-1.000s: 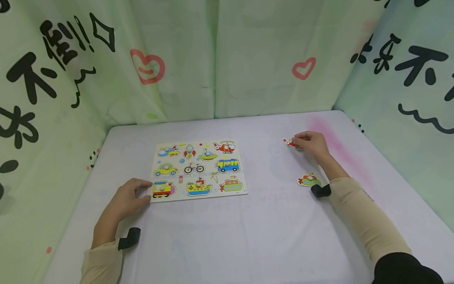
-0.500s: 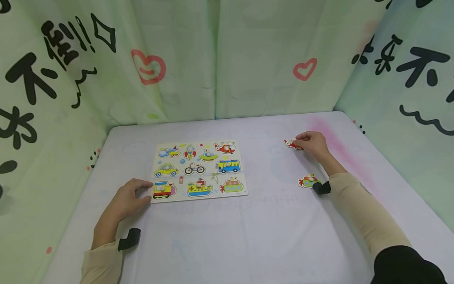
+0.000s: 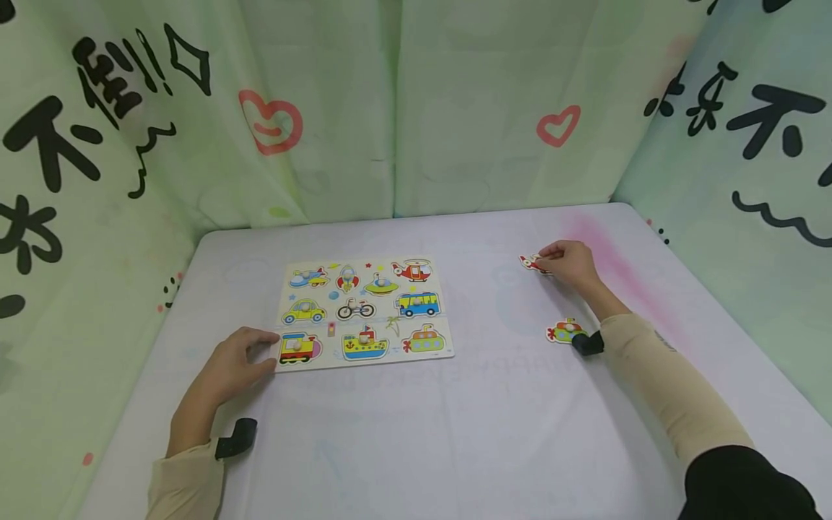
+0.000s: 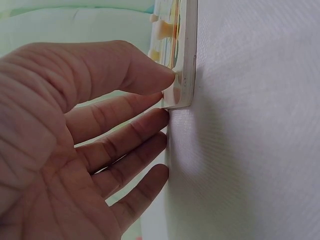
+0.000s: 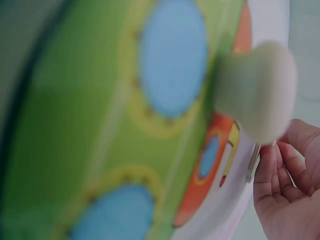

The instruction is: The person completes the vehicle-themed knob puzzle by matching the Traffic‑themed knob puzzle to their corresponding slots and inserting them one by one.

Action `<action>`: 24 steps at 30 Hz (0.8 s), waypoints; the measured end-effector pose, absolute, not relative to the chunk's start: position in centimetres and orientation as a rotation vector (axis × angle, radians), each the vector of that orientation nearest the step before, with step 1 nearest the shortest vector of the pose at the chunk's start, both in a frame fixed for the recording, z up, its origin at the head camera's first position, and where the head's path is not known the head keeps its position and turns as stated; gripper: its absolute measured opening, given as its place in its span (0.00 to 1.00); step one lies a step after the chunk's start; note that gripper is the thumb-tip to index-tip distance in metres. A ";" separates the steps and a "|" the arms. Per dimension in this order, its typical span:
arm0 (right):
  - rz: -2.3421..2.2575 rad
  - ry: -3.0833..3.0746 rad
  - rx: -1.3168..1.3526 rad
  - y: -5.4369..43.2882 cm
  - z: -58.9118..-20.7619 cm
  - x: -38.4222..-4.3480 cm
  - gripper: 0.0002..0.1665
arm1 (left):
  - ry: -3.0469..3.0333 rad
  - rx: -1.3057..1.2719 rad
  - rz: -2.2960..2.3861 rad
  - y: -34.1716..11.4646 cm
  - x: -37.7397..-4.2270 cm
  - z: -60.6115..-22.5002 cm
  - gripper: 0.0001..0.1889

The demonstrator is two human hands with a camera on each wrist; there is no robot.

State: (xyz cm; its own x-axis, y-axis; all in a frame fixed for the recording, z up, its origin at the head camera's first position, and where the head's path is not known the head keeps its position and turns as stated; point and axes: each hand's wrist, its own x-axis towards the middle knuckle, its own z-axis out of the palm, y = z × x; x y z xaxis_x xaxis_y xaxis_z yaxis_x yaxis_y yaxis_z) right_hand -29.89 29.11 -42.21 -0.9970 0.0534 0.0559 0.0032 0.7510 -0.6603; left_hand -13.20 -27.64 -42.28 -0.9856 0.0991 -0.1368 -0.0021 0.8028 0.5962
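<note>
A wooden knob puzzle board [image 3: 331,352] with vehicle pictures lies left of centre on the table in the head view. My left hand [image 3: 237,365] touches its near left corner. In the left wrist view the thumb [image 4: 150,77] rests against the board's edge, and the other fingers extend loosely beside the corner. Over at the right, my right hand [image 3: 572,266] pinches a red helicopter puzzle piece [image 3: 529,263], whose right part is hidden by the fingers. A green submarine puzzle piece [image 3: 563,331] lies nearer, beside the right wrist; its pale knob [image 5: 260,92] looms large in the right wrist view.
White cloth covers the table [image 3: 364,440]. Green curtains [image 3: 468,108] with drawn hearts and black characters enclose the back and both sides. Black wrist camera mounts [image 3: 237,438] sit at both sleeves.
The right hand has shifted very slightly left, its fingers covering a little more of the helicopter puzzle piece. The left hand and the board have stayed put.
</note>
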 end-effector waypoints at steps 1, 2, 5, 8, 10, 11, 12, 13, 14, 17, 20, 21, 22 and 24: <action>1.079 -2.871 -0.048 29.1 -42.3 -29.9 0.15 | 2.827 0.078 0.937 -27.6 -13.2 -42.3 0.23; 1.077 -2.867 -0.054 29.1 -42.3 -29.8 0.15 | 2.826 0.078 0.938 -27.7 -13.2 -42.4 0.23; 1.084 -2.843 -0.069 29.1 -42.2 -29.6 0.16 | 2.825 0.080 0.942 -27.6 -13.2 -42.5 0.23; 1.124 -2.804 -0.089 28.9 -42.1 -29.3 0.16 | 2.831 0.082 0.935 -27.7 -13.2 -42.5 0.23; 1.199 -2.770 -0.099 28.8 -42.0 -29.0 0.17 | 2.837 0.084 0.927 -27.7 -13.3 -42.5 0.23; 1.236 -2.751 -0.102 28.7 -42.0 -28.9 0.18 | 2.838 0.082 0.925 -27.7 -13.3 -42.5 0.23; 1.282 -2.729 -0.103 28.7 -42.0 -28.8 0.18 | 2.841 0.084 0.922 -27.7 -13.3 -42.4 0.23; 1.338 -2.704 -0.109 28.5 -42.0 -28.7 0.19 | 2.843 0.084 0.922 -27.7 -13.3 -42.4 0.23; 1.387 -2.683 -0.106 28.4 -42.0 -28.6 0.20 | 2.846 0.086 0.921 -27.7 -13.3 -42.4 0.23; 1.479 -2.650 -0.111 28.0 -42.1 -28.3 0.22 | 2.845 0.079 0.929 -27.6 -13.2 -42.5 0.23; 1.537 -2.649 -0.116 27.5 -42.1 -28.0 0.23 | 2.844 0.075 0.934 -27.7 -13.3 -42.5 0.23; 1.549 -2.652 -0.119 27.2 -42.1 -27.9 0.23 | 2.842 0.072 0.933 -27.7 -13.3 -42.6 0.23; 1.556 -2.655 -0.121 27.0 -42.1 -27.8 0.24 | 2.843 0.072 0.932 -27.7 -13.3 -42.5 0.23; 1.583 -2.653 -0.112 26.4 -42.0 -27.6 0.24 | 2.844 0.076 0.927 -27.7 -13.4 -42.5 0.23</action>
State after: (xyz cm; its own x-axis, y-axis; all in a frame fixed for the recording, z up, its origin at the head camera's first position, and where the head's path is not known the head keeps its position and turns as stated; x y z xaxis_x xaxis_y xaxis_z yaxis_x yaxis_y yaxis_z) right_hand -27.59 26.44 -42.05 -0.9961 0.0880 0.0057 0.0368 0.4730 -0.8803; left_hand -13.36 -27.72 -42.51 -0.9875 0.0943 -0.1263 0.0018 0.8079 0.5894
